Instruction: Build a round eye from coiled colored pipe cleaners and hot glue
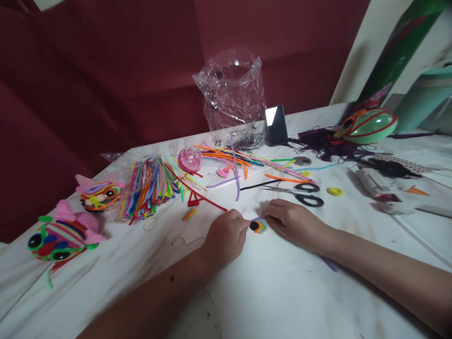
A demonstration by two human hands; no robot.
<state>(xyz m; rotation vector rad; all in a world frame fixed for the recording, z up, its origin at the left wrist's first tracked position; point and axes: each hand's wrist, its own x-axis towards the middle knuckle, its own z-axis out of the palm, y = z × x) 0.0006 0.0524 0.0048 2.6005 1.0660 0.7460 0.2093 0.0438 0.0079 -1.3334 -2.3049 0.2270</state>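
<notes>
A small eye-shaped piece (260, 227) made of pipe cleaners, with a black spot and curved orange, yellow and blue rows, lies between my hands on the white table. My left hand (228, 235) is closed, its thumb and index finger pinching at the black end. Fingers bent, my right hand (285, 217) presses a purple pipe cleaner (329, 264) along the upper edge of the piece. The tail of that strip comes out below my right forearm; its middle is hidden. Black-handled scissors (300, 192) lie just beyond my right hand.
Loose pipe cleaners (226, 155) and a bagged bundle (148, 188) spread behind my hands. Two colourful fish-like crafts (63, 235) sit at left. A phone (276, 125) leans at the back by a clear plastic bag (235, 94). A glue gun (383, 188) and green balloon-like craft (370, 126) are at right.
</notes>
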